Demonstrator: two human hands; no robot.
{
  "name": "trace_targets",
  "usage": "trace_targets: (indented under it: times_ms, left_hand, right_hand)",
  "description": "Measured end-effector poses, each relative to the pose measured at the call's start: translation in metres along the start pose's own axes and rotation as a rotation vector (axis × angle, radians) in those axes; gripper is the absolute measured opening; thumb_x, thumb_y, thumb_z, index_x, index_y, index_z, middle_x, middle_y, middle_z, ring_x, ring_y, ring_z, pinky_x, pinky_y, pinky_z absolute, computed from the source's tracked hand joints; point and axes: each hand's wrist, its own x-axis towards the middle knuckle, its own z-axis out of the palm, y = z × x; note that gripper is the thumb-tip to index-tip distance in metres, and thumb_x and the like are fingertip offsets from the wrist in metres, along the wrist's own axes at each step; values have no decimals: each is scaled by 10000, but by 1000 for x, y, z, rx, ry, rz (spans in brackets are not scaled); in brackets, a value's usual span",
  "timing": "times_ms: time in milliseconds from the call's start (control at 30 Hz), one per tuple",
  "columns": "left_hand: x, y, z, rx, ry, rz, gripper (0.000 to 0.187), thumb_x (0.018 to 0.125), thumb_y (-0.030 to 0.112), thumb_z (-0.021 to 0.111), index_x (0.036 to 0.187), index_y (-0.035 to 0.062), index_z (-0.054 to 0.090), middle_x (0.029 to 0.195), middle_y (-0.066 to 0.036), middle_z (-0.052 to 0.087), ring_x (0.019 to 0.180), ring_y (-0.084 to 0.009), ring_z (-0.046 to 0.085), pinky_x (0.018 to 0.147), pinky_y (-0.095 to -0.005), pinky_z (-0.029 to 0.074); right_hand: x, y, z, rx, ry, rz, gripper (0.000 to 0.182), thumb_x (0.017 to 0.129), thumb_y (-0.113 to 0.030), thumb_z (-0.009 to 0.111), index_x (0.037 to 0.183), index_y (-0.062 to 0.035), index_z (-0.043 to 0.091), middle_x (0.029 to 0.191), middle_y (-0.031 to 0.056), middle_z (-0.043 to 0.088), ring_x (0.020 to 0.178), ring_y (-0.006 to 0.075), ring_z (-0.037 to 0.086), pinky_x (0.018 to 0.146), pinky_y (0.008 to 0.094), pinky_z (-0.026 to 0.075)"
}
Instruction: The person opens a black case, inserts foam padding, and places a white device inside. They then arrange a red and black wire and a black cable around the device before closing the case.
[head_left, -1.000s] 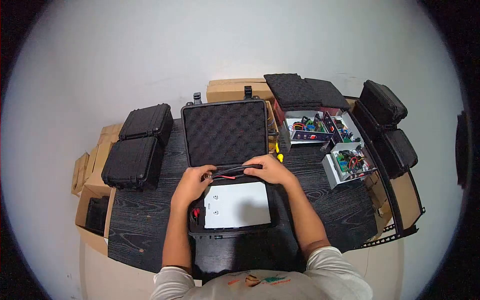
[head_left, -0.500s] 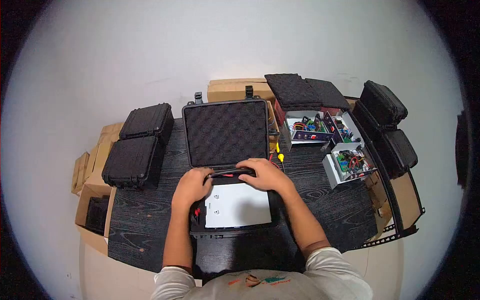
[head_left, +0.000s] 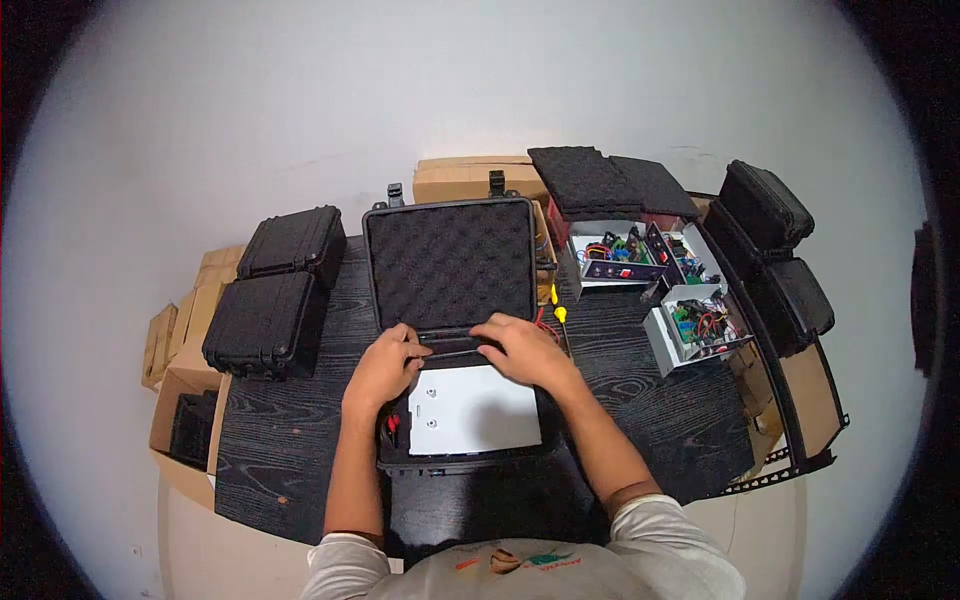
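Observation:
An open black hard case (head_left: 385,466) stands in front of me, its foam-lined lid (head_left: 452,265) tipped back. Inside its base lies a white panel (head_left: 475,410) with two small round fittings on the left. Along the rear of the panel, near the hinge, runs what looks like a black cable (head_left: 452,352). My left hand (head_left: 383,368) has its bent fingers closed on the cable's left end. On the other side my right hand (head_left: 528,352) curls its fingers down over the right end. Their fingertips are partly hidden. Red clips (head_left: 392,428) show at the case's left side.
Two closed black cases (head_left: 262,318) sit on the left, more on the right (head_left: 765,205). White boxes with wired circuit boards (head_left: 700,325) stand at the right, near foam sheets (head_left: 590,178). A yellow-handled tool (head_left: 560,314) lies beside the lid. An open carton (head_left: 187,475) is at lower left.
The black cable has gone down into the rear of the case base between my hands. Red beneath it no longer shows. Both hands have shifted only slightly.

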Motion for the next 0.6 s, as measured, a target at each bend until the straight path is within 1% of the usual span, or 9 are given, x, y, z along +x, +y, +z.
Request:
trace_targets:
  times_ms: [67,133,233,267,333,367,433,533,600]
  left_hand:
    - [0,-11,6,-91,-64,-19,243,829,25,734,1069,22,769,1042,-169,716,984,-357,690,911,-433,540]
    - [0,-9,3,-148,-11,-76,196,843,24,715,1028,31,781,1039,-164,712,967,-364,693,897,-440,547]
    - [2,-1,-4,-172,40,-123,170,847,25,701,999,26,776,1030,-160,710,968,-361,689,889,-442,547]
    - [3,1,-5,-170,53,-133,166,845,26,699,995,21,771,1026,-159,710,972,-358,686,889,-441,546]
    - [3,-7,1,-46,42,-51,170,845,27,699,1003,17,760,1015,-158,709,991,-351,672,896,-435,539]
    - [3,-11,5,16,36,-11,172,845,27,699,1007,15,754,1010,-157,709,1001,-348,666,900,-431,536]
    - [2,-15,7,1,2,21,150,859,40,688,994,12,747,990,-164,698,995,-358,646,903,-434,527]
    - [2,-20,15,-15,-24,24,127,891,63,664,985,11,732,1002,-173,670,1009,-373,616,923,-449,504]
    - [0,-22,19,-21,-34,-6,131,916,84,645,999,17,720,1030,-176,647,1028,-378,595,942,-461,485]
  right_hand:
    - [0,4,10,-64,-38,-45,251,936,-177,676,1152,-65,735,1099,150,671,1072,355,659,933,452,537]
    - [0,0,12,-117,-83,-41,246,936,-176,675,1148,-70,741,1092,151,666,1082,345,657,927,449,538]
    - [0,-8,12,-139,-16,-4,190,921,-135,683,1067,-41,760,1106,149,698,1061,349,673,915,440,536]
    - [1,-6,16,-106,21,5,175,921,-135,681,1045,-40,761,1077,150,709,1033,351,682,898,443,540]
    - [2,1,25,-41,93,21,152,921,-136,677,1001,-39,763,1017,152,730,976,354,700,866,449,548]
    - [2,5,27,-72,75,12,146,922,-145,673,987,-48,760,969,151,734,928,360,707,836,462,556]
    - [2,7,26,-135,40,-7,138,925,-164,664,958,-64,754,874,150,741,832,373,719,776,487,573]
    - [0,4,18,-121,-1,-45,161,920,-199,678,966,-66,755,834,153,744,789,368,724,760,469,579]
    - [2,0,0,34,43,15,175,916,-214,688,974,-64,756,861,154,748,795,359,727,767,453,579]
